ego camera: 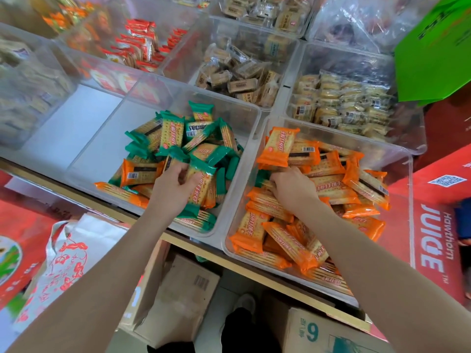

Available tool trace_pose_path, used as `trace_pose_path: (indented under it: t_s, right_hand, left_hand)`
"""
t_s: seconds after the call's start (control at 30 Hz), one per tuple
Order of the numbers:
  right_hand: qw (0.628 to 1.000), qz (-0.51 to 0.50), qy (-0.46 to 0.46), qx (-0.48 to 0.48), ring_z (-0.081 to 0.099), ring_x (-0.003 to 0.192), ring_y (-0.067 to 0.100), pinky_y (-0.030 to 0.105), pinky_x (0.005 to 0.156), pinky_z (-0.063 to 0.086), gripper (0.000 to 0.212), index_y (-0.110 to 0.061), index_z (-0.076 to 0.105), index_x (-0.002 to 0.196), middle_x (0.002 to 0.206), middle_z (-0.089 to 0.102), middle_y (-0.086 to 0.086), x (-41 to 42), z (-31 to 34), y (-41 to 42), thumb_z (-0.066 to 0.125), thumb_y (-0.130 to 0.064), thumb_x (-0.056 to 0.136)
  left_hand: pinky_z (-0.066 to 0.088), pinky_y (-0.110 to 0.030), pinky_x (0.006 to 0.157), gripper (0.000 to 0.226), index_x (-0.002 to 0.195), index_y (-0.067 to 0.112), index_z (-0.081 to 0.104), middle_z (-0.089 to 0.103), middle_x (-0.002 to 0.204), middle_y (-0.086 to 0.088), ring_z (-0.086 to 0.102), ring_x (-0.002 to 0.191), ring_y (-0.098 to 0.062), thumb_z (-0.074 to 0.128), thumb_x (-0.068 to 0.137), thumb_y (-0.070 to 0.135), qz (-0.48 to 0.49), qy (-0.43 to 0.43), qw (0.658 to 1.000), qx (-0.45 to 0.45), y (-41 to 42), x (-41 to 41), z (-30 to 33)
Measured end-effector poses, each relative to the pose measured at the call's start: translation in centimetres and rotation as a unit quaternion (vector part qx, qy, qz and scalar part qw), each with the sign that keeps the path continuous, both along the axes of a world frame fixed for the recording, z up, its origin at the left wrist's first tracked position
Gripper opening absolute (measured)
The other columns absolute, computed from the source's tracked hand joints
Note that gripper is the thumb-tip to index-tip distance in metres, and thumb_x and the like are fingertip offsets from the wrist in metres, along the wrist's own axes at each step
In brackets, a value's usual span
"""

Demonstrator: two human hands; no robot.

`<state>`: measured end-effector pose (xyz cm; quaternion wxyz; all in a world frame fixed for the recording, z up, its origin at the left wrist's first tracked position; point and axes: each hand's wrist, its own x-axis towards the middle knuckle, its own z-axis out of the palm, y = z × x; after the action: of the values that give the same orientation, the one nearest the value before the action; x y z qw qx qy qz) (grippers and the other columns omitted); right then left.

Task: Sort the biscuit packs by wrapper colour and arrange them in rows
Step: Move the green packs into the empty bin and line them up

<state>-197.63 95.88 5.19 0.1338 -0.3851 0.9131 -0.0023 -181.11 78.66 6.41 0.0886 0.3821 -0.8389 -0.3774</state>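
- A person leans over two clear plastic bins on a shop shelf, both arms reaching in to separate green-wrapped biscuit packs from orange ones.
- The left hand (pixel 173 189) curls its fingers and thumb round a green pack (pixel 201 186), held upright above the left bin (pixel 178 226); the pack appears freshly delivered or about to be set down among its own colour.
- Just beyond and to the left of that hand lies the heap of green packs (pixel 178 138), still jumbled rather than in rows; a few stray orange packs (pixel 139 173) sit just left of the hand, which suggests the sorting is only partly done.
- The right hand (pixel 293 187) digs knuckles-up into the right bin (pixel 405 159), fingers buried under the orange packs (pixel 313 233); whether it grips anything cannot be told from this angle.
- A sliver of green wrapper (pixel 262 179) shows just left of the right hand, probably the stray it is after.
- Orange packs fan out near and to the right of that hand, loosely piled, no rows yet formed.
- Further bins of other biscuits stand beyond both hands; cardboard boxes sit on the floor below.
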Motion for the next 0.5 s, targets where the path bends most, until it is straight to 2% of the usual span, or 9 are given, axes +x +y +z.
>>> trace_pose_path:
  t_s: [0.1,0.17,0.23,0.3,0.4,0.5]
  right_hand:
    - [1.0,0.004,0.021,-0.002,0.046,0.114,0.023,0.034,0.074,0.042,0.024,-0.014,0.06,0.114,0.116,0.057,0.005,0.6,1.0,0.4,0.046,-0.015,0.093]
    - [0.999,-0.01,0.024,-0.026,0.049,0.109,0.022,0.032,0.072,0.043,0.024,-0.014,0.054,0.116,0.112,0.058,0.004,1.5,2.5,1.1,0.046,-0.018,0.094]
    - [0.996,-0.019,0.039,-0.072,0.052,0.1,0.02,0.03,0.069,0.043,0.025,-0.015,0.052,0.118,0.107,0.058,0.002,2.9,4.2,2.0,0.047,-0.022,0.094]
    - [0.986,-0.029,0.05,-0.154,0.053,0.089,0.017,0.027,0.063,0.042,0.029,-0.016,0.054,0.118,0.102,0.061,0.0,4.3,6.0,2.8,0.053,-0.024,0.091]
    - [0.957,-0.061,0.008,-0.283,0.054,0.078,0.011,0.022,0.057,0.043,0.031,-0.015,0.058,0.115,0.093,0.06,-0.005,5.7,8.6,1.9,0.059,-0.025,0.086]
    - [0.936,-0.076,-0.076,-0.336,0.052,0.073,0.0,0.008,0.058,0.042,0.024,-0.017,0.059,0.111,0.085,0.054,-0.017,6.7,9.5,-1.4,0.061,-0.022,0.088]
  left_hand:
    - [0.035,-0.025,0.078,0.041,0.124,0.011,0.052,0.055,0.106,0.003,0.047,0.092,-0.011,0.055,0.091,0.035,-0.029,-0.021,0.999,-0.026,-0.3,-0.4,0.0]
    - [0.034,-0.023,0.074,0.04,0.123,0.01,0.053,0.057,0.103,0.0,0.048,0.087,-0.011,0.055,0.091,0.035,-0.039,-0.019,0.998,-0.043,-0.7,-0.4,0.2]
    - [0.033,-0.022,0.065,0.04,0.122,0.01,0.052,0.057,0.097,0.0,0.049,0.08,-0.012,0.055,0.092,0.035,-0.046,-0.018,0.996,-0.068,-1.3,-0.2,0.4]
    - [0.034,-0.022,0.066,0.044,0.125,0.008,0.05,0.056,0.097,0.0,0.049,0.08,-0.012,0.054,0.092,0.036,-0.059,-0.028,0.994,-0.089,-2.3,0.0,0.5]
    - [0.037,-0.026,0.069,0.048,0.128,0.004,0.048,0.06,0.105,-0.008,0.056,0.081,-0.019,0.052,0.093,0.037,-0.074,-0.046,0.993,-0.082,-4.0,0.4,0.8]
    - [0.037,-0.028,0.06,0.041,0.119,0.003,0.051,0.057,0.09,-0.005,0.062,0.081,-0.028,0.051,0.094,0.035,-0.064,-0.048,0.994,-0.072,-5.5,0.8,1.2]
